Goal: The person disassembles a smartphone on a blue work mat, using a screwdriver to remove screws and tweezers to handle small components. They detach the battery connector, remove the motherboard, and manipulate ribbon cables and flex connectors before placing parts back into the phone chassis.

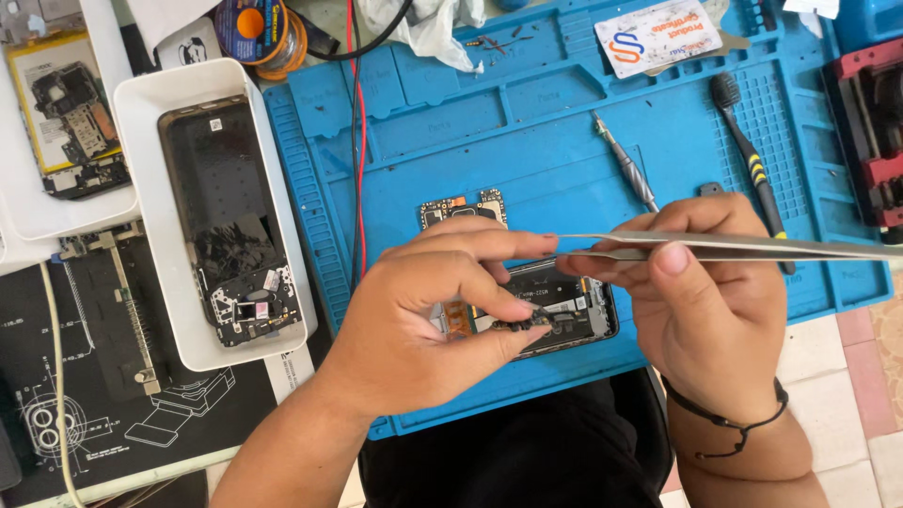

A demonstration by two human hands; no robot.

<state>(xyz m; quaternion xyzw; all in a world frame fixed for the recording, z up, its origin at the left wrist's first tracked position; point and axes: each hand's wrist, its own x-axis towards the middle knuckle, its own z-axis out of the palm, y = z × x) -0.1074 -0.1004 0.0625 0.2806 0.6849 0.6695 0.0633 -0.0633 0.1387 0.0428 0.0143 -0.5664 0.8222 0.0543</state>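
Near the centre of the frame your left hand (423,310) pinches a small dark component (529,323) between thumb and forefinger, just over the opened phone (574,306) on the blue repair mat (527,141). Your right hand (701,301) is closed around the metal tweezers (752,246), their tips pointing left toward your left fingers. The phone's back is already off and its board exposed; the little part looks lifted clear, though whether it is fully detached is hidden. A second stripped phone (230,226) lies in the white tray (141,103) at left.
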